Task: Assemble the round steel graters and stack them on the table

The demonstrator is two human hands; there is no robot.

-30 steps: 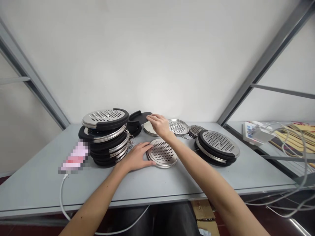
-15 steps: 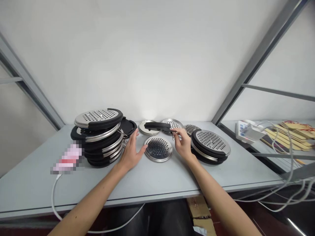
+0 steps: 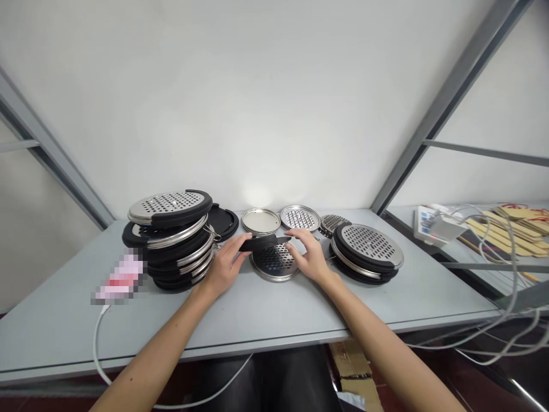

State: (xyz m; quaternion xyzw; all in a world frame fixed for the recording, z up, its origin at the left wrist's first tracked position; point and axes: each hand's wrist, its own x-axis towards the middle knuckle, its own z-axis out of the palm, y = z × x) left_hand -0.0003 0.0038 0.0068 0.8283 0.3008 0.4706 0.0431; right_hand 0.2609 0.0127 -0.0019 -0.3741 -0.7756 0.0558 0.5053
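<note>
Between my two hands is a curved black plastic rim piece (image 3: 263, 243), raised above a round metal grater disc (image 3: 275, 268) on the table. My left hand (image 3: 226, 262) pinches the piece's left end between thumb and fingers. At the right end, the thumb and forefinger of my right hand (image 3: 312, 258) close around the tip. The disc has rows of holes and a shiny rim, and the piece covers its far edge. Behind it lie a plain round metal disc (image 3: 261, 220) and a coarse grater disc (image 3: 300, 218).
A tall stack of black-rimmed graters (image 3: 171, 240) stands at left, with a black round tray (image 3: 223, 222) behind it. On the right are a shorter grater stack (image 3: 366, 254) and small perforated discs (image 3: 334, 223). A blurred pink item (image 3: 120, 277) trails a white cable. Metal posts (image 3: 454, 97) flank the table.
The black rim piece has come down and toward me, over the front grater disc. My left hand, open before, has taken its left end. My right hand has shifted slightly left.
</note>
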